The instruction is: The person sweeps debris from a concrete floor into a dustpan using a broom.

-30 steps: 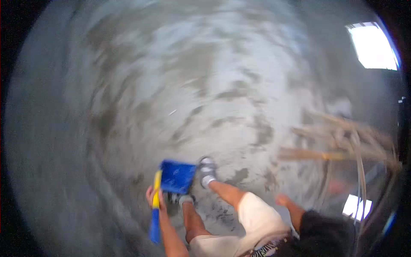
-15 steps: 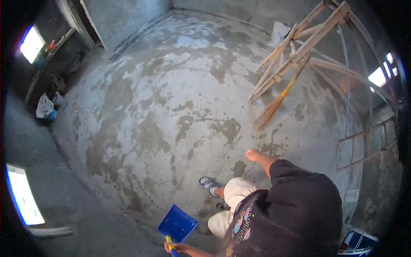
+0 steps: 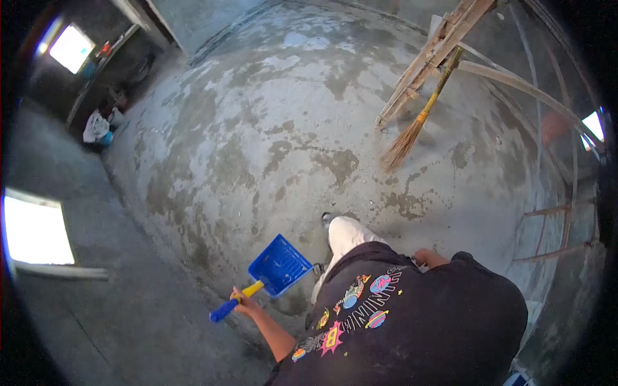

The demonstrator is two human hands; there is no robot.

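My left hand (image 3: 242,301) is wrapped round the yellow part of the handle of a blue dustpan (image 3: 280,265). The handle's blue end sticks out behind the hand, and the ribbed pan is held over the concrete floor to my left. Close to my waist, my right hand (image 3: 425,258) is curled against the dark shirt and partly hidden; nothing shows in it. A stick broom (image 3: 409,137) with a yellow band leans on the wooden frame (image 3: 432,55), its bristles reaching down to the floor.
Patchy wet concrete floor (image 3: 293,122) spreads ahead of me. A white bag (image 3: 96,127) sits by the left wall, below a shelf. Bright window openings (image 3: 40,228) line the left side. Thin wooden bars (image 3: 552,252) stand along the right wall.
The dustpan has come up and forward in my left hand, its handle now pointing left. My right hand has drawn back to my waist. The view has shifted, and my legs have moved.
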